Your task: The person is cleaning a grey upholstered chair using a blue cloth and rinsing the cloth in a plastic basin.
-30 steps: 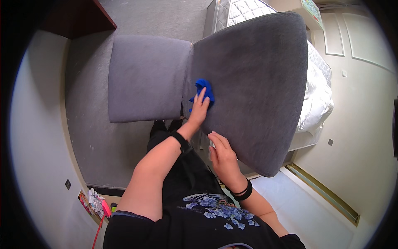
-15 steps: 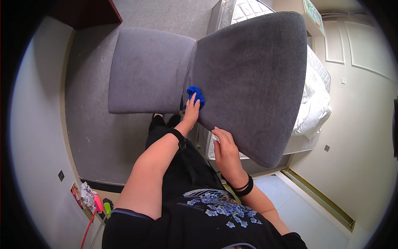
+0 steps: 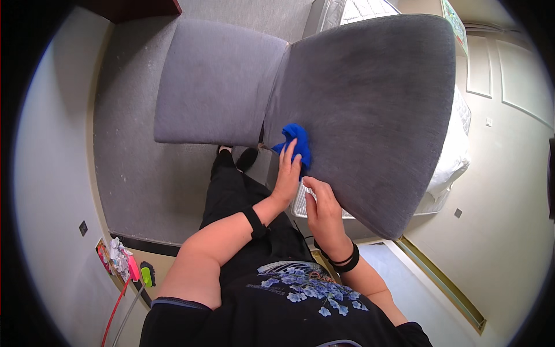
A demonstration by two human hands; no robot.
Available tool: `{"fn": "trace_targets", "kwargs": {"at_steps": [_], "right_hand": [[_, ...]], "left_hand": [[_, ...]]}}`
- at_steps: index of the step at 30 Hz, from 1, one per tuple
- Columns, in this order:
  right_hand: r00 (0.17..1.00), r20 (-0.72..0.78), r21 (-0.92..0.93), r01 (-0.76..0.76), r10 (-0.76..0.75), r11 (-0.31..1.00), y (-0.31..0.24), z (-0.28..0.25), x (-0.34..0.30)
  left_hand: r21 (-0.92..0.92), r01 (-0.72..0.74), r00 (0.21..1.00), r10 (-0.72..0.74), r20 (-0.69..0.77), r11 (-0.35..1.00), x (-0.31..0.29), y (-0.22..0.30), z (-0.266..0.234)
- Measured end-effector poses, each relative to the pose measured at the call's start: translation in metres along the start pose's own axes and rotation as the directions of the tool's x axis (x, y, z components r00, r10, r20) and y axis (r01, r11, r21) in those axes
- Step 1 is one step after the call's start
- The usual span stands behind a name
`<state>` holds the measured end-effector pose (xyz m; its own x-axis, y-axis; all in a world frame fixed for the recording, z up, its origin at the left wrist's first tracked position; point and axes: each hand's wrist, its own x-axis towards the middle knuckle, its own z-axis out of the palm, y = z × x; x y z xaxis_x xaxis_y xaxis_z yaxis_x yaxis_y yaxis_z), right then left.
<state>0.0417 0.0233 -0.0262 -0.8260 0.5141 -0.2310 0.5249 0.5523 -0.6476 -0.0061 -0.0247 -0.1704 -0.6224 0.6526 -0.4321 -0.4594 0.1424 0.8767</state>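
A grey upholstered chair fills the middle, its paler seat [image 3: 214, 87] at the left and its broad darker backrest [image 3: 364, 98] at the right. My left hand [image 3: 287, 173] presses a crumpled blue cloth [image 3: 301, 149] to the near edge of the backrest, close to where it meets the seat. The fingers lie over the cloth and part of it hangs below them. Beside it, my right hand [image 3: 326, 215] rests at the backrest's near edge, fingers loosely bent and thumb apart, holding nothing. Black bands circle both wrists.
Behind the backrest lie a mattress [image 3: 364, 10] and white bedding [image 3: 452, 165]. A dark red piece of furniture [image 3: 130, 8] stands at the far left. At the lower left are a pink-and-red-handled tool [image 3: 133, 269] and a green brush head [image 3: 147, 274] by the wall.
My left hand and the blue cloth have moved right along the backrest's near edge, away from the seat seam. The cloth looks more spread out. The right hand has shifted slightly right.
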Motion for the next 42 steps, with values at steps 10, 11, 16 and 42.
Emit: {"fn": "trace_targets", "kwargs": {"at_steps": [10, 11, 16, 42], "right_hand": [[1.000, 0.029, 0.057, -0.012, 0.010, 0.998, 0.008, 0.035, 0.022], [1.000, 0.021, 0.067, -0.007, 0.005, 0.998, 0.011, 0.038, 0.025], [0.999, 0.040, 0.060, -0.012, 0.010, 0.998, 0.015, 0.045, 0.042], [0.990, -0.001, 0.107, -0.142, 0.143, 0.984, 0.014, 0.045, 0.077]], "left_hand": [[-0.173, 0.375, 0.876, -0.409, -0.257, 0.911, 0.077, -0.140, -0.033], [-0.175, 0.379, 0.875, -0.414, -0.252, 0.909, 0.078, -0.138, -0.030], [-0.073, 0.492, 0.818, -0.490, -0.302, 0.867, 0.092, -0.115, -0.020], [0.088, 0.203, 0.971, -0.190, -0.143, 0.975, 0.181, -0.065, -0.009]]}}
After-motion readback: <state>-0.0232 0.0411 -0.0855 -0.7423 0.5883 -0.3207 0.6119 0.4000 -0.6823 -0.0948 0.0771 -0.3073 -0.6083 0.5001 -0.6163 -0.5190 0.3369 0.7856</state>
